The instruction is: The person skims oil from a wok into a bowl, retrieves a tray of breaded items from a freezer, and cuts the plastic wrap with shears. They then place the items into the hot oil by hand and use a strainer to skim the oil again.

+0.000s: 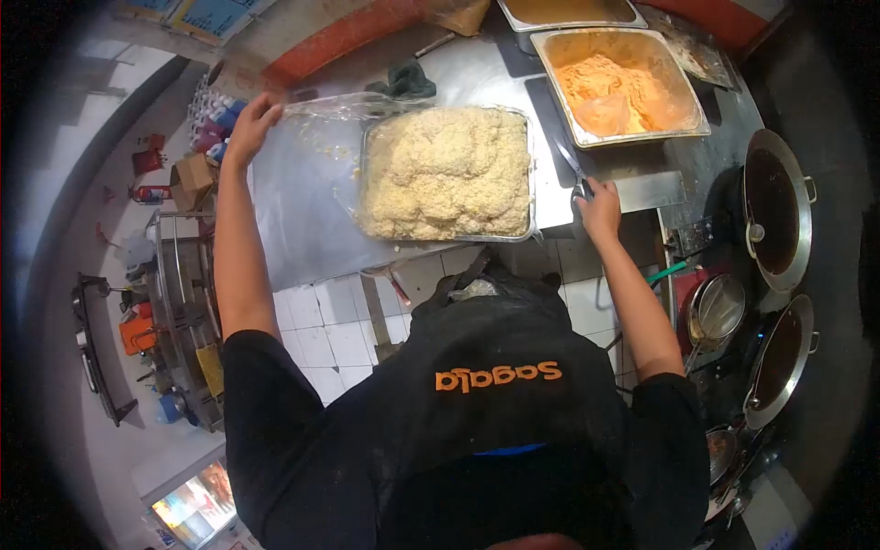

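Metal worktop (472, 78) above white floor tiles (344, 344). Head view: tray (532, 197) of pale crumbly mix (449, 170) lies between the hands, long axis left–right, nearer the right. Left hand (255, 128) pinches clear film (344, 104), which runs rightward toward the tray's far edge. Right hand (600, 209) grasps a black-handled bladed tool (570, 161), probably scissors; blade points away from the body, between tray and orange-powder pan (642, 139). Film lies leftward of it, well apart.

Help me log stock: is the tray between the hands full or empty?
Full: pale, crumbly food mounds across the metal tray, with parts of its rim showing.
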A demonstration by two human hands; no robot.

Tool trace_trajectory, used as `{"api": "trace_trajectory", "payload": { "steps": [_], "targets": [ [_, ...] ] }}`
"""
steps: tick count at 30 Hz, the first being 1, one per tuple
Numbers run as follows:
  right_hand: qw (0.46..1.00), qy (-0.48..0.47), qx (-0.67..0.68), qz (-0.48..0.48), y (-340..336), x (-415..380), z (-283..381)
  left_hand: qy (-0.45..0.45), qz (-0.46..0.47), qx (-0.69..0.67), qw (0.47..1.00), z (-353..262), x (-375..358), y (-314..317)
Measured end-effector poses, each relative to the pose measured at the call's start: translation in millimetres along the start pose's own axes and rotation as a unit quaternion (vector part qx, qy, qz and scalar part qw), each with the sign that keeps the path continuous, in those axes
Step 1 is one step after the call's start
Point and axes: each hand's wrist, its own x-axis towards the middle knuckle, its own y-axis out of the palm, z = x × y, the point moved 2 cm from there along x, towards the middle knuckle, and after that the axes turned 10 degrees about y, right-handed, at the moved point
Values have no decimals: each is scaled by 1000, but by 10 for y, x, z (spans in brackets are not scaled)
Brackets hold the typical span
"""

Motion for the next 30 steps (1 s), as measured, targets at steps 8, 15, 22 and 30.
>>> {"api": "trace_trajectory", "payload": {
  "steps": [8, 15, 22, 30],
  "targets": [
    [995, -30, -29, -95, 273, -8, 109, -68, -146, -106, 981, 987, -621, 59],
    [971, -206, 106, -54, 184, -327, 1478, -195, -205, -168, 944, 1689, -1029, 695],
    [974, -220, -12, 56, 600, 206, 2424, -264, -313, 250, 877, 1564, -1056, 1152],
    [953, -167, -192, 167, 793, 357, 2642, 110, -133, 51, 984, -161, 51, 1769]
  ]
}}
